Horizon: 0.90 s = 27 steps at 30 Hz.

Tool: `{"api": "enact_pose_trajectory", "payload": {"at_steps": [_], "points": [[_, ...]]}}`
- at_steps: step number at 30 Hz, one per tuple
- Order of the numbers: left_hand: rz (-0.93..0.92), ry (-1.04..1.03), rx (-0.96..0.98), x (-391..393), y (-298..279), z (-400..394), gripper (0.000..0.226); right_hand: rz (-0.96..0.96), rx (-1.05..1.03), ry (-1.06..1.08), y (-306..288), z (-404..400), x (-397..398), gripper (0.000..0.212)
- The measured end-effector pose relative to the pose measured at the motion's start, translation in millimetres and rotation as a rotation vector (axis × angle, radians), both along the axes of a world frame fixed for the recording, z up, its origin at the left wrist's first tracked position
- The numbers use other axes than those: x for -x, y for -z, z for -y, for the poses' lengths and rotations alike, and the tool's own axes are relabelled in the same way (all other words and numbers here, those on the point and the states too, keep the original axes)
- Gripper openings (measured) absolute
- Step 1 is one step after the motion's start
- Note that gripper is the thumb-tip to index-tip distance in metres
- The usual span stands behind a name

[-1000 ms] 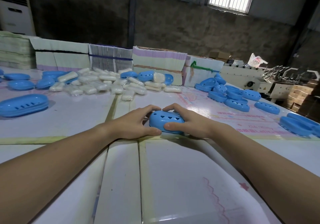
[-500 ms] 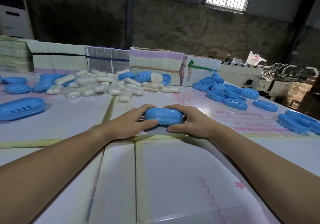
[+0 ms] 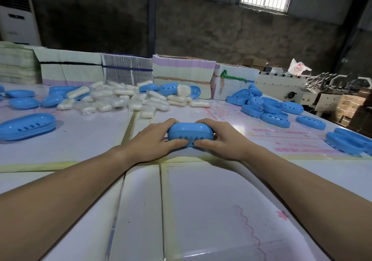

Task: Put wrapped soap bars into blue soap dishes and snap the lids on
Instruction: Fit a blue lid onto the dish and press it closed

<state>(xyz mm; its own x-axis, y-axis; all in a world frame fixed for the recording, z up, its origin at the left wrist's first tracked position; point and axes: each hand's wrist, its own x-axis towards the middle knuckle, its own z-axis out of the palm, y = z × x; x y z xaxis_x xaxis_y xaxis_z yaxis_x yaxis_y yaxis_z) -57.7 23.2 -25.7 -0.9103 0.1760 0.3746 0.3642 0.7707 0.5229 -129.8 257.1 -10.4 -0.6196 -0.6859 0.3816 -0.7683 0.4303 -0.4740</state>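
Note:
A closed blue soap dish [image 3: 190, 132] is held just above the table's middle, its slotted side turned toward me. My left hand [image 3: 153, 142] grips its left end and my right hand [image 3: 220, 139] grips its right end, both thumbs pressing along the near edge. Whatever is inside the dish is hidden. A heap of wrapped white soap bars [image 3: 124, 99] lies farther back on the table. An open blue dish half [image 3: 26, 126] rests at the left.
Several loose blue dish halves [image 3: 271, 109] lie at the right and more blue pieces [image 3: 22, 99] at the far left. Stacks of flat printed cartons [image 3: 181, 73] line the table's far edge. Machinery [image 3: 281, 87] and cardboard boxes stand beyond the right side.
The dish has been turned over in my hands: its heart-holed top faced me a second ago, now the slotted side does. Both hands stayed on its ends.

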Motion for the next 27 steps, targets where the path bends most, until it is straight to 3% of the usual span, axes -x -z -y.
{"api": "enact_pose_trajectory", "payload": {"at_steps": [3, 7, 10, 14, 16, 23, 25, 27], "points": [[-0.013, 0.016, 0.057, -1, 0, -1, 0.037, 0.057, 0.023, -0.018, -2, -4, 1, 0.035], [-0.150, 0.003, 0.176, -4, 0, -4, 0.040, 0.267, 0.117, -0.078, -4, -6, -1, 0.047], [-0.245, 0.031, 0.238, -4, 2, -4, 0.046, 0.287, 0.023, -0.084, -5, -2, -4, 0.049], [-0.104, 0.059, -0.003, 3, 6, -1, 0.058, 0.257, 0.022, -0.026, -11, -3, -3, 0.036], [0.003, 0.045, -0.077, 7, 7, 0, 0.064, 0.233, 0.033, 0.062, -15, -14, 0, 0.038], [0.055, 0.023, -0.051, 11, 12, 10, 0.031, 0.066, -0.135, 0.578, -19, -124, 5, 0.070], [0.057, -0.011, -0.038, 14, 12, 13, 0.033, 0.074, -0.163, 0.772, -20, -174, 1, 0.079], [0.029, -0.050, -0.039, 16, 15, 16, 0.050, 0.086, -0.242, 0.946, -20, -225, -7, 0.085]]}}
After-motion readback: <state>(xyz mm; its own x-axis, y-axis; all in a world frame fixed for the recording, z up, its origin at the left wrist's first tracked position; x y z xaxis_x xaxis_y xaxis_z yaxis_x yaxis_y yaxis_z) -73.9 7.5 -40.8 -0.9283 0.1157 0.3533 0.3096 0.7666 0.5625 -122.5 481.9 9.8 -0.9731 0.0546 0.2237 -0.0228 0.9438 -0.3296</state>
